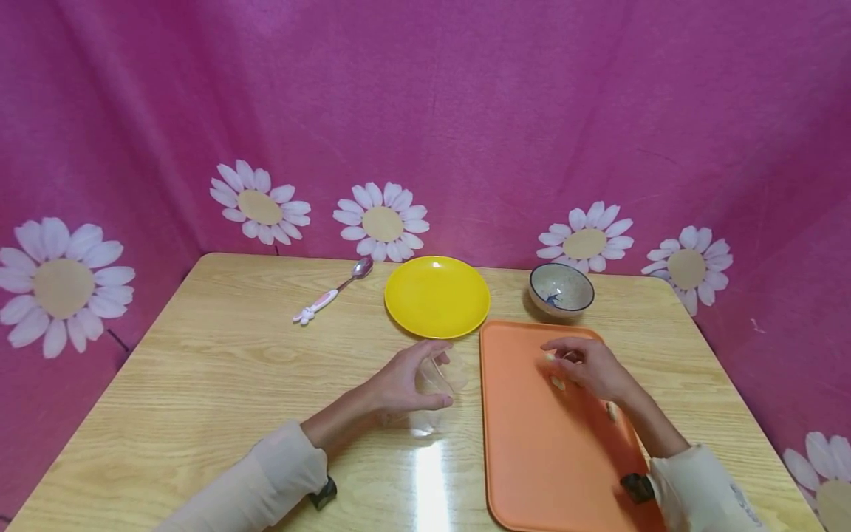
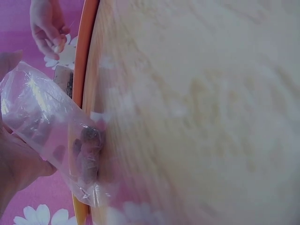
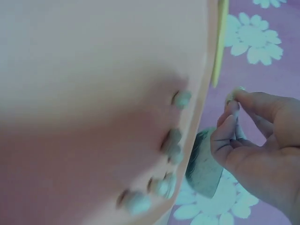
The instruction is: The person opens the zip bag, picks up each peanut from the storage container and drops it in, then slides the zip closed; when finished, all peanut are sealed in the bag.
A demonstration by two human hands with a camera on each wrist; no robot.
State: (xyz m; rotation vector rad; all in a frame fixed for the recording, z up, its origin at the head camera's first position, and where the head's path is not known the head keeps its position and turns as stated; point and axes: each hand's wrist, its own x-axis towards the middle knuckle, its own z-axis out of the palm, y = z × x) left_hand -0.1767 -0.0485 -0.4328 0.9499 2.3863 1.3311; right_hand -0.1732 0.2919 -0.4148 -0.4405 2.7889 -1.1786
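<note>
My left hand (image 1: 402,380) holds a crumpled clear plastic bag (image 2: 51,117) above the table, left of the orange tray (image 1: 538,451). Dark shapes show at the bag's lower end in the left wrist view; whether they lie inside or behind it I cannot tell. Over the tray's far half, my right hand (image 1: 595,369) pinches a small pale piece (image 3: 231,97) between thumb and fingertips. Several small, pale, roundish pieces (image 3: 136,202) lie on the tray along one edge in the right wrist view. The right hand and forearm partly hide them in the head view.
Beyond the tray stands a small speckled bowl (image 1: 561,292) with a dark rim. A yellow plate (image 1: 436,295) lies at the table's back middle. To its left is a spoon (image 1: 326,299) with a pink and white handle. Pink flowered cloth (image 1: 432,133) hangs behind the table.
</note>
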